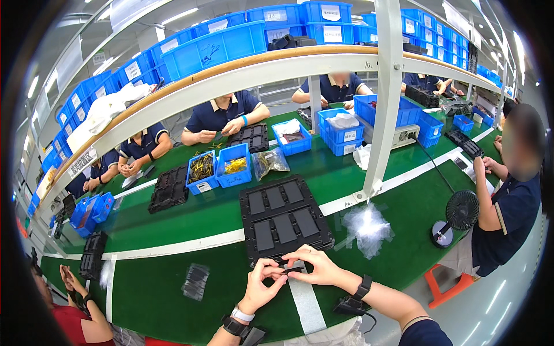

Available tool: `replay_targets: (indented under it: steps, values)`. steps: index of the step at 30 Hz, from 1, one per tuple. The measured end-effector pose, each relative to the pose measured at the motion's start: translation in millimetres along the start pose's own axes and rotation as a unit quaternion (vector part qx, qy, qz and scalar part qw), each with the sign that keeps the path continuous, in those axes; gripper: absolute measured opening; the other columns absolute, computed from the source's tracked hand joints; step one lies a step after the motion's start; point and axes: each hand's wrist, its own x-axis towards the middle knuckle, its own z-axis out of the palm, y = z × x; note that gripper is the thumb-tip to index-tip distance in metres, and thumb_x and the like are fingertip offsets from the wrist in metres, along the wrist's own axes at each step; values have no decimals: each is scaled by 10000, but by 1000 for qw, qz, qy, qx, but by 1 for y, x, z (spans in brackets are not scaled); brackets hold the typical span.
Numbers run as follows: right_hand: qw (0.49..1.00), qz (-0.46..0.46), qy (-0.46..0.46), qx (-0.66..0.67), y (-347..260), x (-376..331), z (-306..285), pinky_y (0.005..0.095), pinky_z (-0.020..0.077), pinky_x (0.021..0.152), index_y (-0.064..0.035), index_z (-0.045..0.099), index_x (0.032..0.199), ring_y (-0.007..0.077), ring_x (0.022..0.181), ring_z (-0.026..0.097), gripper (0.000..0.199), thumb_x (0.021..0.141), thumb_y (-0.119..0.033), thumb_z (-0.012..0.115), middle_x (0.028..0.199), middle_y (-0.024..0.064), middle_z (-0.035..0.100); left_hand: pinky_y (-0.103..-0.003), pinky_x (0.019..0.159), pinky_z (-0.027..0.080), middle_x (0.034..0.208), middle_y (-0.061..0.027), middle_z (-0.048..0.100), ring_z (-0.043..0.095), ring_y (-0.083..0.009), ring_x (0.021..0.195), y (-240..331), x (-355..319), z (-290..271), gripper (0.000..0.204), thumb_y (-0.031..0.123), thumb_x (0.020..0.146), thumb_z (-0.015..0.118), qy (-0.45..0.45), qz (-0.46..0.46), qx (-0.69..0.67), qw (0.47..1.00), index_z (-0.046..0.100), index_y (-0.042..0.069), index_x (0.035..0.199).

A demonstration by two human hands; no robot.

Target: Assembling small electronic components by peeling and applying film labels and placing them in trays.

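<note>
A: Where the two hands meet at the lower centre of the frame, what sits between them?

B: A small black part (pixel 292 269). The left hand (pixel 262 286) pinches its left end with thumb and fingers, and the right hand (pixel 316 266) pinches its right end. Both hands are closed on it, just above the green bench (pixel 173 225).

A: And just above the hands?

B: A black tray (pixel 284 218) lies flat on the bench, its near edge touching or almost touching the part. It holds dark rectangular pieces in two rows.

A: What lies to the sides?

B: To the right of the tray, a crumpled clear bag (pixel 368 228); farther right, a small black fan (pixel 460 214) stands on the bench. At lower left, a small clear packet (pixel 196 281) lies well apart from the hands.

A: Above the tray?

B: Two blue bins (pixel 219 167) side by side, one with dark pieces, one with yellow ones. Other people sit along the far side of the bench.
</note>
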Motion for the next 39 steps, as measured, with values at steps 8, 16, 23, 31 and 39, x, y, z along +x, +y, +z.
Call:
replay_targets:
  steps: [8,16,23,31,39]
  values:
    - [988,64,-40,133,4,0,0,317,463,814,-64,505,1187,149,799,623,488,737,-117,688,827,50,642,-241,649,511,815,-100,637,627,-128,694,-2,-1,1,313,-41,759,636,-18,4,-22,1000,407,5,967]
    - [981,100,-15,165,6,-1,1,301,463,815,-43,517,1157,111,805,605,436,754,-68,683,826,41,630,-247,667,499,836,-102,614,607,-127,708,-2,1,0,336,-39,777,624,-14,-7,-60,998,388,13,1011]
    - [978,110,20,178,8,0,1,266,467,749,-47,544,1124,83,759,590,412,738,-52,689,795,21,637,-239,651,491,829,-110,620,601,-126,692,-7,5,-3,351,-33,785,621,8,-28,-104,994,355,37,1003]
    - [962,153,93,208,10,0,-2,222,452,665,-31,551,1077,63,700,554,354,745,-15,674,748,9,607,-181,550,450,795,-71,628,574,-67,636,-8,7,-7,353,-5,775,645,-17,-96,-97,990,382,43,1007]
    - [962,168,105,187,8,-2,-2,206,443,624,-38,571,1053,57,681,549,318,752,-43,675,737,9,608,-179,480,422,848,-50,641,520,-19,539,-6,2,-2,285,20,702,699,-110,-65,74,989,509,21,914]
